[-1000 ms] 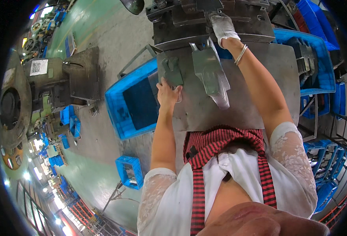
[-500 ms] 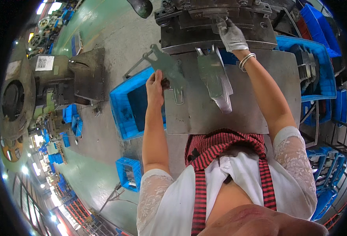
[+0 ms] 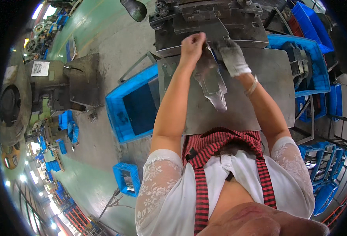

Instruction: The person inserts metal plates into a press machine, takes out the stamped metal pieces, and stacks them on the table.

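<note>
A flat grey metal plate (image 3: 211, 30) reaches out from the press die (image 3: 203, 12) at the top. My bare left hand (image 3: 192, 48) is closed in a pinch at the plate's left edge. On the opposite side my right hand (image 3: 232, 58), in a pale glove with darkened fingertips, grips the plate's near right corner; the fingers partly hide the contact. Below, between my forearms, a stack of shaped metal plates (image 3: 211, 80) lies on the steel table (image 3: 240, 114). One more shaped plate (image 3: 165, 70) rests at the table's left side, partly covered by my left forearm.
A blue crate (image 3: 116, 118) stands left of the table. To the right, another blue crate (image 3: 319, 74) holds stacked metal parts (image 3: 297, 61). A dark rounded object (image 3: 136, 10) hangs at the upper left of the die. A smaller blue crate (image 3: 127, 179) sits on the floor.
My left hand has let go of the shaped plate, now on the table's left side, and moved up and right to the die. My right hand has drawn back slightly toward me.
</note>
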Available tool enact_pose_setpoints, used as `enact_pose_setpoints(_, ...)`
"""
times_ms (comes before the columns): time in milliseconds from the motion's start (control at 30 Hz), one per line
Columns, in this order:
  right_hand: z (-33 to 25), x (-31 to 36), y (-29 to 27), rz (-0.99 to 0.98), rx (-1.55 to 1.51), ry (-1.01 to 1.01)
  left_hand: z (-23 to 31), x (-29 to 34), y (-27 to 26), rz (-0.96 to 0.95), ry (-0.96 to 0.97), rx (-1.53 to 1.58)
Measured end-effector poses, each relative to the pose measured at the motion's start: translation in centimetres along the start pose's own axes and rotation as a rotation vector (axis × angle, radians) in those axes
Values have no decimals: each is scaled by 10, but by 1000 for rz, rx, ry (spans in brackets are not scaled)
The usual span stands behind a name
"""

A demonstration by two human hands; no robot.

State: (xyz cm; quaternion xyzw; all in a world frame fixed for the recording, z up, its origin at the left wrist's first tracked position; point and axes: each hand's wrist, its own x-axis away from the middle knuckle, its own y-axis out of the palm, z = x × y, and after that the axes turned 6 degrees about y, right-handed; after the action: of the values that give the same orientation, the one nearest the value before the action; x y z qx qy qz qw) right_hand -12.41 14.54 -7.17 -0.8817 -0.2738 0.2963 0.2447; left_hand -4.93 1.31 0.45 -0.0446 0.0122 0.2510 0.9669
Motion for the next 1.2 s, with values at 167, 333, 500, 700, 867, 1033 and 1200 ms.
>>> enact_pose_setpoints(167, -20, -45, 10, 135, -364, 211, -36, 62, -65, 140, -68, -1293)
enact_pose_setpoints(333, -13, -44, 19, 312, 323, -36, -83, 119, -95, 46, -333, -1245)
enact_pose_setpoints(500, -40, -78, 2, -62, 739, 3, -82, 115, -105, 121, -293, -1107)
enact_pose_setpoints(700, -30, -83, 3, -118, 676, 97, -80, 112, -116, 86, -282, -1074)
enact_pose_setpoints(867, -28, -93, 2, -110, 667, 114, -100, 114, -148, 110, -282, -853)
enact_pose_setpoints(1033, -45, -91, -7, -242, 735, -9, -100, 131, -165, 191, -306, -929)
enact_pose_setpoints(1200, -5, -69, -8, 31, 807, -226, -102, 137, -166, 268, -162, -1018)
